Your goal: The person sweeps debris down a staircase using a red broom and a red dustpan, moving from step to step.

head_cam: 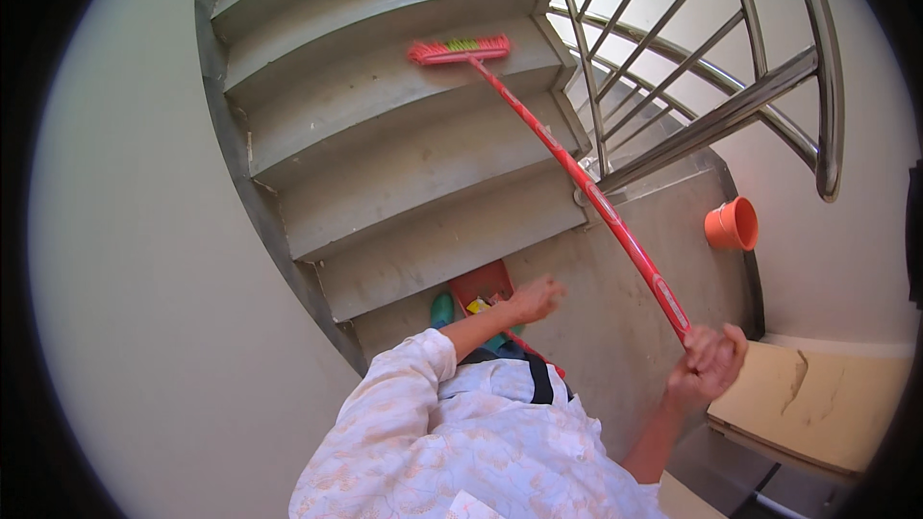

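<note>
My right hand (703, 367) grips the end of the red handle of a push broom (573, 166). The broom slants up and away to its head of pink and green bristles (461, 50), which is over one of the stair treads. In front of my body, my left hand (537, 299) is slightly blurred, its fingers loosely bent and holding nothing that I can see. Below that hand a red dustpan (482, 279) is on the floor by the lowest step. Small litter (476, 305), including a yellow piece, lies in it. My left forearm covers part of the pan.
Grey stairs (425, 151) rise ahead, bounded by a wall (144, 231) at left and a metal railing (710, 126) at right. An orange bucket (732, 223) is near the right wall. A pale board (815, 396) lies at lower right. My green boot (442, 308) is beside the dustpan.
</note>
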Tool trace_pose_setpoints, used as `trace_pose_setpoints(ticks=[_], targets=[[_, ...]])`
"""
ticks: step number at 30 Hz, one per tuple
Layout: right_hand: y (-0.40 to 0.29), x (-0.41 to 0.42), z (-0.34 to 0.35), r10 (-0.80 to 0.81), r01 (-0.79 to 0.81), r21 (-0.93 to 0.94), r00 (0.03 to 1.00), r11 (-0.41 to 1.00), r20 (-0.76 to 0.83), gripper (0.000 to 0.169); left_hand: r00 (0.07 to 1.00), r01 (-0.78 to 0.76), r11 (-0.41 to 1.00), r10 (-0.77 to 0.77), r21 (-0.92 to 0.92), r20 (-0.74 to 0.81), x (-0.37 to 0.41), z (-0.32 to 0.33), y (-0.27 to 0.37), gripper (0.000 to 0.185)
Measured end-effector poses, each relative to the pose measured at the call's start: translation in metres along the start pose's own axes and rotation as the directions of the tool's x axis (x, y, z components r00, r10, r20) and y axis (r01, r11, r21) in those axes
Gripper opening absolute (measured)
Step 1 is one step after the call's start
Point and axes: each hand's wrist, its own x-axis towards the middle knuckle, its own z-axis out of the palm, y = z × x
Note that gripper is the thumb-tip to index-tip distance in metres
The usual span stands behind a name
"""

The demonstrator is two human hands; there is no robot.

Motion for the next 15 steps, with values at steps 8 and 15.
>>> trace_pose_setpoints(ticks=[8, 15], targets=[[-0.107, 0.012, -0.045, 0.003, 0.001, -0.074, 0.998, 0.997, 0.056, 0.021, 0.628, -0.019, 0.96, 0.23, 0.281, -0.744, 0.039, -0.145, 0.102, 0.073], [-0.148, 0.034, -0.023, -0.08, 0.079, -0.07, 0.997, 0.994, -0.003, 0.009, 0.681, -0.149, 0.897, 0.398, 0.415, -0.615, 0.054, -0.145, 0.116, 0.043]])
